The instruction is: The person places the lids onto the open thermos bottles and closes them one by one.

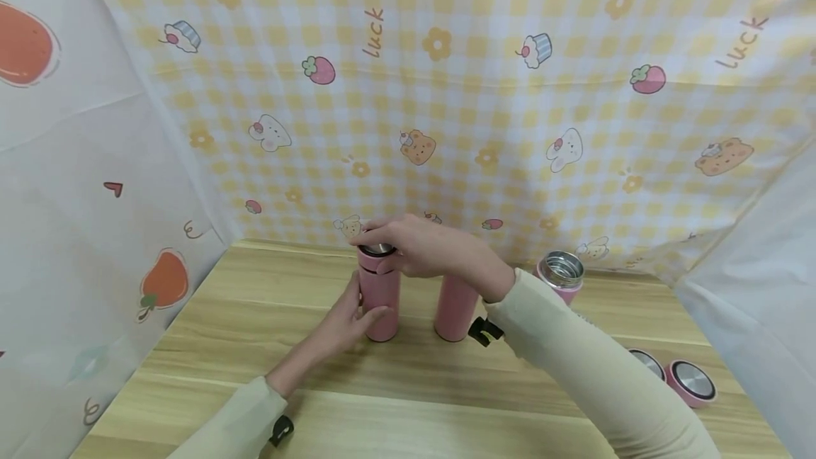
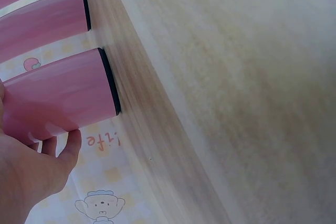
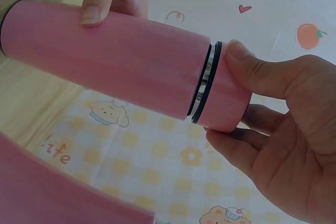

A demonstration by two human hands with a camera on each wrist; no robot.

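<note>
In the head view a pink thermos bottle (image 1: 382,297) stands upright on the wooden table. My left hand (image 1: 344,328) grips its body from the left, with the thumb across the front. From above, my right hand (image 1: 417,243) holds the pink lid (image 3: 224,95) at the bottle's mouth between thumb and fingers. A narrow gap with a silvery neck shows between lid and body in the right wrist view. The left wrist view shows the bottle's dark base rim and my left fingers curled round the pink body.
Right of the held bottle stands a second pink bottle (image 1: 455,310), its top hidden behind my right hand. Farther right is an uncapped bottle (image 1: 561,271) with a metal mouth. Two lids (image 1: 693,381) lie at the table's right. A checked cloth (image 1: 446,105) hangs behind.
</note>
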